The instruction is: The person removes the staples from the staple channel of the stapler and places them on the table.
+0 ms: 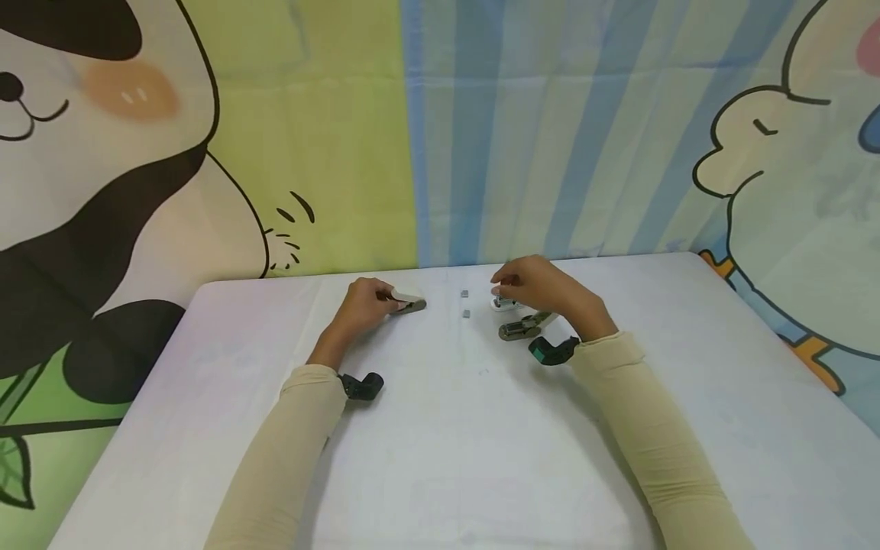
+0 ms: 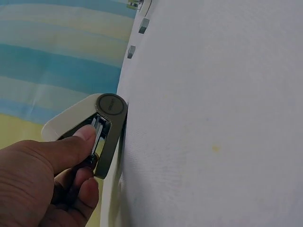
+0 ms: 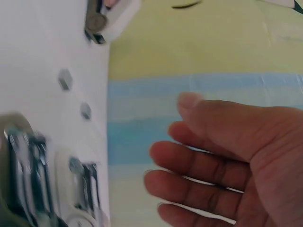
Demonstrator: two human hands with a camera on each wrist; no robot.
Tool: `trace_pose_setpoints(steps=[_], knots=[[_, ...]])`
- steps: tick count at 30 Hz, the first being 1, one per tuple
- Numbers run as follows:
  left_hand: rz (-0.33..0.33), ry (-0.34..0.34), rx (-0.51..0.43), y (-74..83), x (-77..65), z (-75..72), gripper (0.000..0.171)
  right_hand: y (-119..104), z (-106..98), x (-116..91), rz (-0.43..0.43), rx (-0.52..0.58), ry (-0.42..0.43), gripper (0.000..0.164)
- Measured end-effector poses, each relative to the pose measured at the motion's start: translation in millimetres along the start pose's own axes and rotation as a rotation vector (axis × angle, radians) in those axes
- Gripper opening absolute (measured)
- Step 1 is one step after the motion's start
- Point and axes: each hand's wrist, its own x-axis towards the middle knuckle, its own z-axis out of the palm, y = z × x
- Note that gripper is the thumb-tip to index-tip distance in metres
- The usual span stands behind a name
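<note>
Plainly, the left hand (image 1: 365, 305) is clamped on an opened stapler (image 2: 111, 105), thumb and fingers pinching its inner metal part near the far edge of the worktop (image 1: 440, 428). The right hand (image 1: 543, 286) holds nothing, its fingers loosely bent with slim gaps between them, near a white stapler (image 1: 509, 305). Staplers number three, counting a dark stapler (image 1: 520, 329) lying opened nearer the person; small grey blocks number two, one (image 1: 466, 314) nearer than the other (image 1: 464, 293), between the hands.
</note>
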Motion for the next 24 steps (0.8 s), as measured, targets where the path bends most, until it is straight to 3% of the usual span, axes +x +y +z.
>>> trace_pose_setpoints(steps=[4,9,14,18,24], knots=[[0.045,-0.015,0.003,4.6,-1.2,4.5,0.02,-10.6,11.9,5.6,-0.031,-0.01,-0.001,0.026],[0.109,-0.045,-0.015,21.7,-4.3,8.7,0.018,-19.2,18.1,5.9,-0.131,-0.044,0.025,0.026],[0.149,-0.102,-0.054,46.2,-9.5,16.2,0.017,-25.2,21.2,7.0,-0.185,-0.102,0.065,0.039],[0.219,-0.144,-0.05,63.1,-15.4,21.8,0.013,-29.6,24.5,7.3,-0.228,-0.079,0.083,0.05],[0.304,-0.159,-0.041,75.1,-23.3,25.9,0.01,-36.9,26.9,5.6,-0.346,0.015,0.058,0.031]])
